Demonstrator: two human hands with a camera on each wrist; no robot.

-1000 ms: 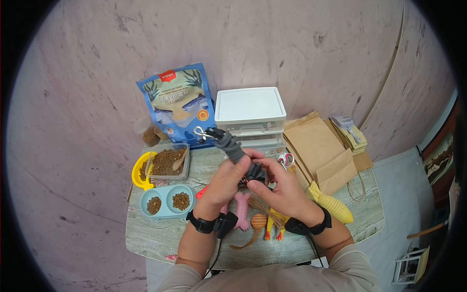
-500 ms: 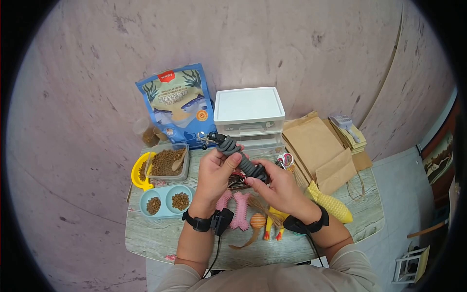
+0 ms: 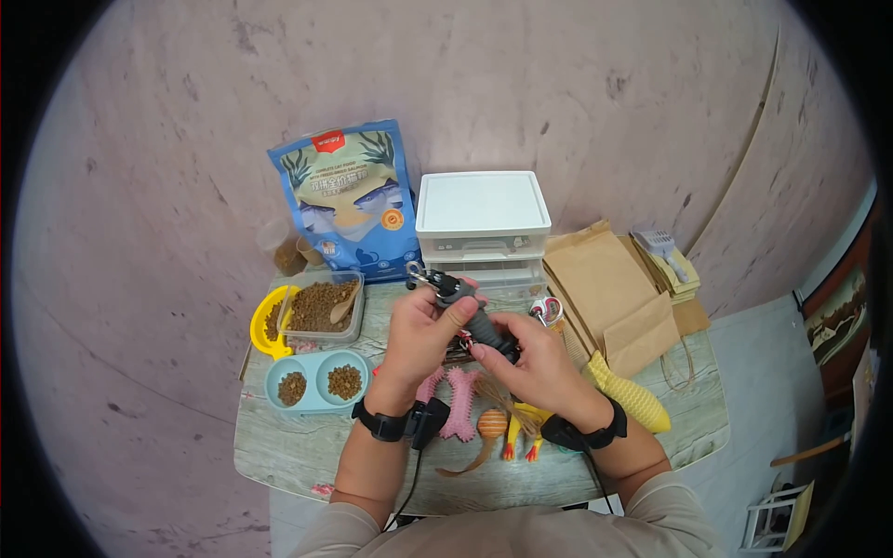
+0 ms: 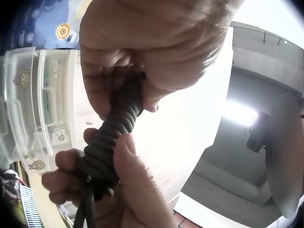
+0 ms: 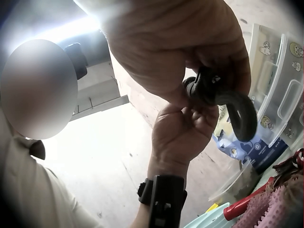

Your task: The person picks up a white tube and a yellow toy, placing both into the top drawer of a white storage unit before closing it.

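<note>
A dark grey rope leash, wound into a tight bundle, is held up over the table by both hands. Its metal clip sticks out at the upper left end. My left hand grips the bundle near the clip, thumb lying across the coils. At the lower end, my right hand holds it between thumb and fingers. Seen from the left wrist, the wound coils show between the two hands. A thick loop hangs out below my right hand in the right wrist view.
Pink spiky toys, a striped ball and a yellow fish toy lie in front. Behind stand a white drawer box and a cat food bag. A blue double bowl sits left, paper bags right.
The left hand has moved up the leash toward its clip end. That clip end has swung right and slightly lower, while the right hand stays around the lower end.
</note>
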